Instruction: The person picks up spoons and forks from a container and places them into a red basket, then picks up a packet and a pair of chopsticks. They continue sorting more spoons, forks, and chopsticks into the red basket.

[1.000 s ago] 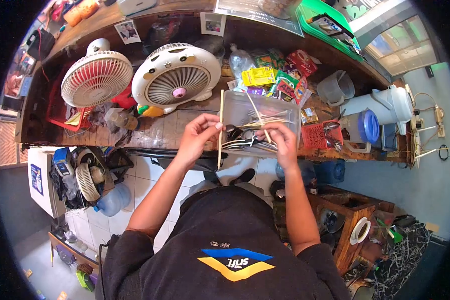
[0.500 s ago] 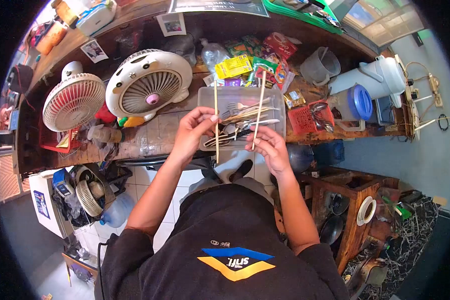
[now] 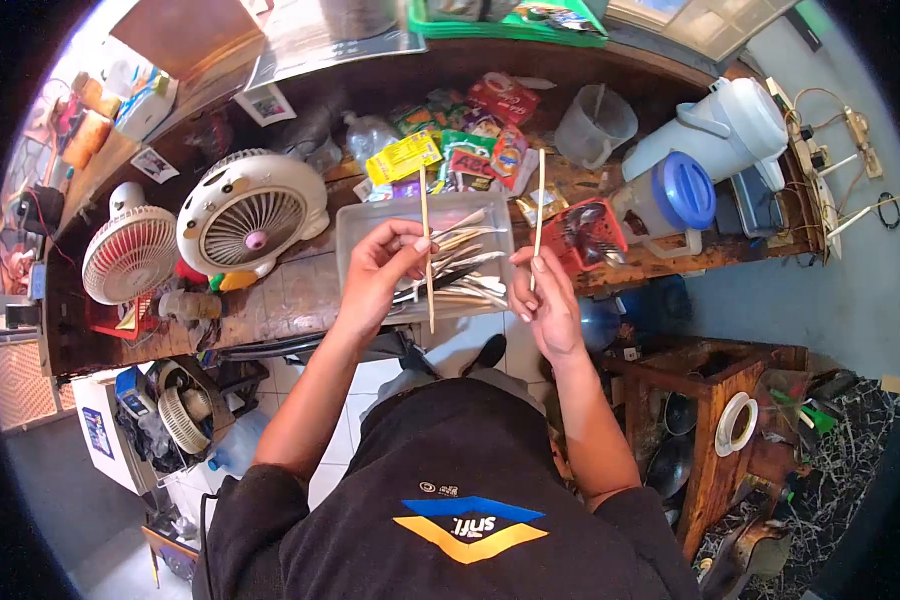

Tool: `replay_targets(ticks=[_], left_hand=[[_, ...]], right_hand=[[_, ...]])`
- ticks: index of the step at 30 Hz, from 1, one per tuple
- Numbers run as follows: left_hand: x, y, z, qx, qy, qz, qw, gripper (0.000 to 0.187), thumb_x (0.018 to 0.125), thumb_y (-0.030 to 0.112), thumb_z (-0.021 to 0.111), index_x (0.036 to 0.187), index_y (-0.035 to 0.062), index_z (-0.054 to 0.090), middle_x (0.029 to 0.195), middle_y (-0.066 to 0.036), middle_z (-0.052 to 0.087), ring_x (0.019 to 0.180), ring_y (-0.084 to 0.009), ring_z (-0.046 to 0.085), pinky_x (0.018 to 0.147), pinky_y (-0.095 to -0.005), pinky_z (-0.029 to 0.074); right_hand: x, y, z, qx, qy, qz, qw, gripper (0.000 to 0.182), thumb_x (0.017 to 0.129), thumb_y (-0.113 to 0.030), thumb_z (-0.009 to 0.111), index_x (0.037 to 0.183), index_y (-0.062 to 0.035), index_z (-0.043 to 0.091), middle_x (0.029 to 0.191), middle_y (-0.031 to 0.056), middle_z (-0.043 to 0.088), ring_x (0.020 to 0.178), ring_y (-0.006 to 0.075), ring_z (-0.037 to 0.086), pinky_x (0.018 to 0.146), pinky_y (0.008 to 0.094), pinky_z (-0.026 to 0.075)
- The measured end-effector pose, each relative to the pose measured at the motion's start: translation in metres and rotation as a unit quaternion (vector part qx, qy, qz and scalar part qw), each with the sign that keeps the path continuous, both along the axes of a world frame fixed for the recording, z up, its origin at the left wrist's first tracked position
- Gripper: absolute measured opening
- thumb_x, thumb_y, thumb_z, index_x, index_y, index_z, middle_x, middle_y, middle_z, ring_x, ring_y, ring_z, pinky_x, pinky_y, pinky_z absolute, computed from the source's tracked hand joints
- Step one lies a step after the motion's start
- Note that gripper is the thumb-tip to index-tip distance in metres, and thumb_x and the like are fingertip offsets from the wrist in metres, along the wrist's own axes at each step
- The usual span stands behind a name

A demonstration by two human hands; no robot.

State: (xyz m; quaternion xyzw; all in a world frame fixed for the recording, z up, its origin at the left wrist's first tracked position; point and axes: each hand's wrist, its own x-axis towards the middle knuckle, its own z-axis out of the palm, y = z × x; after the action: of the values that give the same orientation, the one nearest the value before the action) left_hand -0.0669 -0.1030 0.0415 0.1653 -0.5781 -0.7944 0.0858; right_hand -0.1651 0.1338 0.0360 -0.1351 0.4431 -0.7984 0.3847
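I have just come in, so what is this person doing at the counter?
The person holds one thin stick in each hand, and the sticks are apart. The left hand pinches the first stick over a plastic container of cutlery. The right hand pinches the second stick, seen between the container and a red basket.

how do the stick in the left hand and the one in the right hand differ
The left stick juts well above and below the left hand; the right stick rises mostly above the right hand. The left stick crosses the plastic container in view; the right stick shows past the container's right edge. Both are thin, pale and nearly vertical in the picture.
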Motion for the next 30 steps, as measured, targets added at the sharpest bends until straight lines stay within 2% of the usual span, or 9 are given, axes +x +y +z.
replay_targets(ticks=[4,7,10,11,14,18,22,26,30], left_hand=[[-0.039,0.029,0.027,-0.014,0.040,0.001,0.999,0.021,0.099,0.015,0.073,0.116,0.0043,0.066,0.101,-0.005,0.074,0.082,-0.0077,0.063,0.076,-0.0254,0.051],[-0.073,0.055,0.043,-0.047,0.105,-0.010,0.993,0.019,0.100,0.013,0.071,0.114,0.0040,0.063,0.107,-0.005,0.073,0.091,-0.0086,0.066,0.080,-0.0269,0.053],[-0.104,0.081,0.050,-0.073,0.127,-0.018,0.989,0.015,0.101,0.011,0.069,0.113,0.0044,0.063,0.109,-0.008,0.072,0.093,-0.0142,0.070,0.085,-0.0315,0.055],[-0.115,0.096,0.053,-0.054,0.157,-0.007,0.986,0.017,0.100,0.013,0.071,0.111,0.0040,0.062,0.100,0.000,0.068,0.091,-0.0080,0.064,0.082,-0.0259,0.052],[-0.138,0.122,0.048,-0.109,0.171,0.010,0.979,0.016,0.100,0.013,0.072,0.110,0.0040,0.064,0.097,0.001,0.066,0.090,-0.0082,0.064,0.081,-0.0260,0.052],[-0.156,0.143,0.044,-0.232,0.145,0.012,0.962,0.014,0.099,0.011,0.072,0.107,0.0022,0.065,0.096,-0.002,0.068,0.088,-0.0079,0.063,0.079,-0.0265,0.052],[-0.165,0.157,0.028,-0.213,0.133,0.036,0.967,0.014,0.096,0.007,0.073,0.106,0.0014,0.065,0.093,-0.003,0.070,0.085,-0.0103,0.069,0.077,-0.0283,0.054],[-0.169,0.164,0.016,-0.244,0.130,0.044,0.960,0.013,0.096,0.006,0.073,0.105,0.0008,0.065,0.090,-0.005,0.071,0.085,-0.0129,0.072,0.077,-0.0298,0.055],[-0.170,0.169,0.012,-0.357,0.090,0.009,0.930,0.012,0.096,0.004,0.072,0.105,0.0003,0.065,0.096,-0.008,0.072,0.091,-0.0148,0.072,0.080,-0.0309,0.057]], right_hand=[[-0.038,0.036,0.028,0.038,0.133,-0.067,0.988,0.023,0.109,-0.020,0.051,0.123,-0.0035,0.058,0.087,0.0084,0.068,0.079,0.0163,0.066,0.074,0.0312,0.053],[-0.072,0.067,0.043,0.046,0.151,-0.113,0.981,0.015,0.106,-0.013,0.047,0.115,-0.0050,0.056,0.094,0.0131,0.069,0.087,0.0213,0.068,0.081,0.0364,0.052],[-0.108,0.089,0.032,0.042,0.151,-0.167,0.973,0.013,0.106,-0.011,0.048,0.113,-0.0026,0.056,0.094,0.0118,0.069,0.086,0.0201,0.070,0.082,0.0343,0.058],[-0.119,0.097,0.024,0.034,0.158,-0.159,0.974,0.014,0.106,-0.010,0.047,0.111,-0.0023,0.058,0.097,0.0117,0.069,0.088,0.0198,0.070,0.084,0.0340,0.058],[-0.138,0.105,0.012,0.067,0.157,-0.155,0.973,0.016,0.106,-0.010,0.048,0.110,-0.0012,0.060,0.099,0.0115,0.069,0.091,0.0195,0.070,0.085,0.0339,0.058],[-0.146,0.099,0.003,0.080,0.175,-0.157,0.969,0.012,0.107,-0.010,0.054,0.112,-0.0018,0.062,0.106,0.0112,0.073,0.096,0.0190,0.071,0.088,0.0311,0.056],[-0.154,0.099,-0.013,0.089,0.184,-0.141,0.969,0.012,0.107,-0.010,0.056,0.115,-0.0024,0.059,0.117,0.0146,0.073,0.102,0.0185,0.070,0.091,0.0294,0.054],[-0.154,0.098,-0.027,0.018,0.186,-0.129,0.974,0.013,0.108,-0.008,0.056,0.119,-0.0035,0.055,0.125,0.0166,0.072,0.111,0.0161,0.067,0.092,0.0282,0.050],[-0.155,0.101,-0.045,0.070,0.207,-0.106,0.970,0.010,0.108,-0.007,0.055,0.117,-0.0026,0.055,0.132,0.0185,0.069,0.122,0.0195,0.065,0.102,0.0309,0.049]])
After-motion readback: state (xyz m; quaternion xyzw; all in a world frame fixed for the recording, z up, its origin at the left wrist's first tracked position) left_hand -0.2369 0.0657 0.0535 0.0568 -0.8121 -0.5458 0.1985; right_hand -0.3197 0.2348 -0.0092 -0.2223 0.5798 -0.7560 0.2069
